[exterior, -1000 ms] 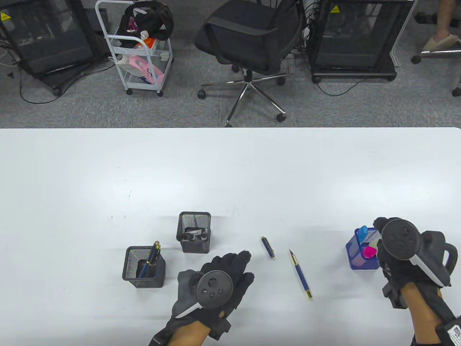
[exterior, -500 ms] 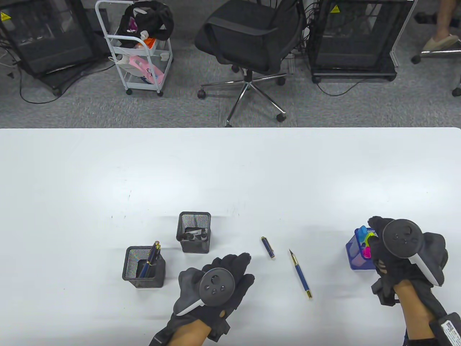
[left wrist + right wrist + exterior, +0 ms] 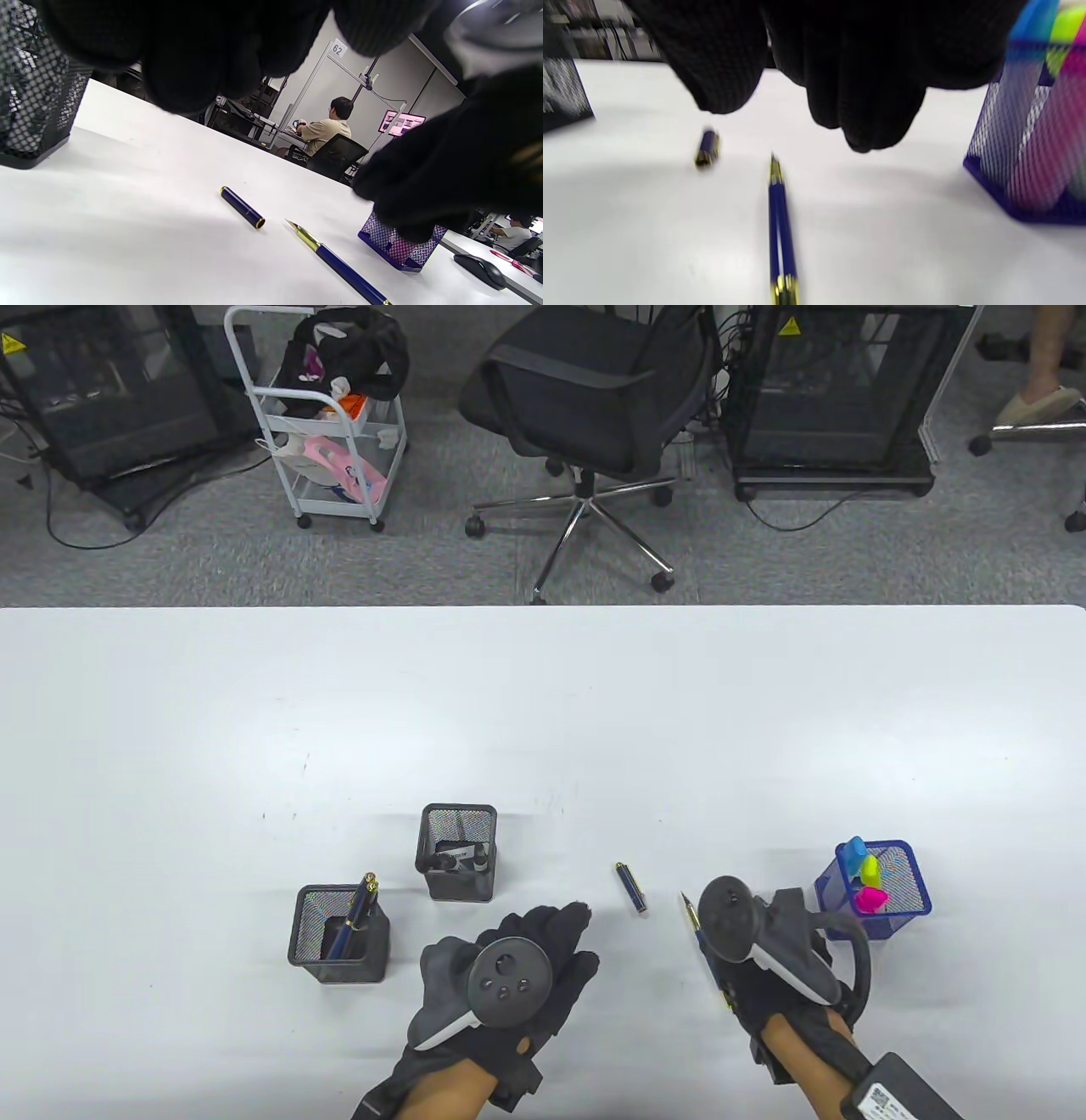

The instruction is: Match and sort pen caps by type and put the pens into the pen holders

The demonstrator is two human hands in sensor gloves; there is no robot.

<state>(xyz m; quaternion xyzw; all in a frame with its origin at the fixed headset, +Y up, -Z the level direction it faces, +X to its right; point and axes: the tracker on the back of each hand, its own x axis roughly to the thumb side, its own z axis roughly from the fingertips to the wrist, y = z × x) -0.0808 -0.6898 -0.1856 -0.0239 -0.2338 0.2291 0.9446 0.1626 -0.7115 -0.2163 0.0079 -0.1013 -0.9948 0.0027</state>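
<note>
An uncapped blue pen (image 3: 692, 920) with a gold tip lies on the white table (image 3: 543, 712); my right hand (image 3: 736, 980) hovers over its rear half and hides it. In the right wrist view the pen (image 3: 780, 228) lies below my fingers (image 3: 857, 63), which hold nothing. Its blue cap (image 3: 631, 888) lies just left of it, also in the left wrist view as the cap (image 3: 242, 207). My left hand (image 3: 556, 937) rests flat and empty, its fingers pointing toward the cap. Three holders stand here: a blue mesh holder (image 3: 912, 891) with highlighters and two black ones (image 3: 458, 853) (image 3: 339, 933).
The nearer black holder has blue pens, the farther one black markers. An office chair (image 3: 594, 398) and a white cart (image 3: 331, 415) stand beyond the table's far edge. A computer mouse (image 3: 479, 264) lies on a neighbouring desk.
My right hand left the blue mesh holder and moved left and nearer, now above the blue pen. The highlighters stay in the holder. My left hand has barely moved.
</note>
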